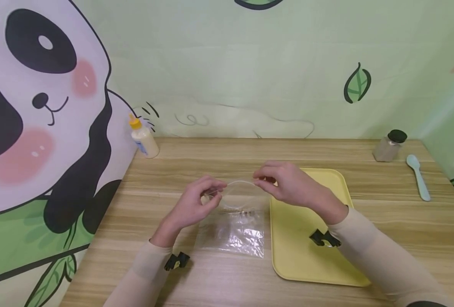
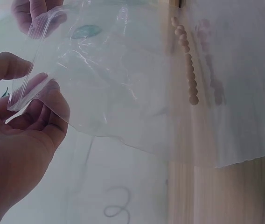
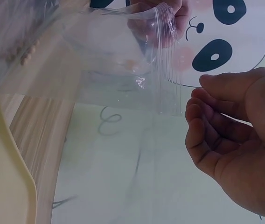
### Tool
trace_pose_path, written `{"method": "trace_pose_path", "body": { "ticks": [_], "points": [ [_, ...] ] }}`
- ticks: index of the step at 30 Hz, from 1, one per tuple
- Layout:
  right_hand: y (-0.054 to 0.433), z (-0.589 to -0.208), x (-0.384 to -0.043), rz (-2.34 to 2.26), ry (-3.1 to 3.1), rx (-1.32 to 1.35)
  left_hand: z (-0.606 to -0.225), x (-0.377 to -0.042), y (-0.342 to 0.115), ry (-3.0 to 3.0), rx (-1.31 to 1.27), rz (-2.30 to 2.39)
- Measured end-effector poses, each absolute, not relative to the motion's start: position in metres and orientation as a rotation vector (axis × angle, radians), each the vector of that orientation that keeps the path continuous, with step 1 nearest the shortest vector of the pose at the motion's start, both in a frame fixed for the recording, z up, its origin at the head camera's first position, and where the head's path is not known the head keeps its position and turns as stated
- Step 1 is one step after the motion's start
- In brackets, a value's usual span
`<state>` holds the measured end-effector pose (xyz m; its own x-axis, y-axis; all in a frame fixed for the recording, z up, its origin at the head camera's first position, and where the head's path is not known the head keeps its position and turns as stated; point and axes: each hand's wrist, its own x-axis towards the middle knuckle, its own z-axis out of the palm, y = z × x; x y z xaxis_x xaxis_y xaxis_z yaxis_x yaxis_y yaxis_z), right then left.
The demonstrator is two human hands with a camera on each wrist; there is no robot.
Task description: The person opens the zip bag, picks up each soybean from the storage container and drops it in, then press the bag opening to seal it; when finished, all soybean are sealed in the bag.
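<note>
A clear zip bag [image 1: 234,236] extends from the hands down toward the wooden table, its mouth edge bowed into an arc. My left hand [image 1: 190,204] pinches one end of that mouth, thumb on the near side and fingers curled behind the film. At the other end, my right hand [image 1: 288,183] has loosely curled fingers. In the right wrist view its fingertips [image 3: 195,109] are right by the zip lip [image 3: 170,88], with no film showing between thumb and finger. A row of tan beads [image 2: 191,74] shows through the clear film.
A yellow tray [image 1: 311,266] lies below my right forearm. At the back left stands a bottle with a yellow nozzle cap [image 1: 144,140]. A black-lidded jar [image 1: 389,147] and a pale blue spoon [image 1: 419,177] are at the right. A panda-print backdrop [image 1: 231,76] rises behind the table.
</note>
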<state>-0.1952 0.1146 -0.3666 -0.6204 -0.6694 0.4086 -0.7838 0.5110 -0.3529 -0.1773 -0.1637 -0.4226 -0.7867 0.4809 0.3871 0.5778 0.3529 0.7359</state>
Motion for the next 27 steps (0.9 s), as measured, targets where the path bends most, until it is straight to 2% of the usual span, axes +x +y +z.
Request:
{"method": "trace_pose_path", "body": {
  "ticks": [27],
  "points": [
    [0.145, -0.36, -0.198, 0.903, -2.438, 1.199, -0.401, -0.184, -0.16, -2.364, -1.053, -1.359]
  ]
}}
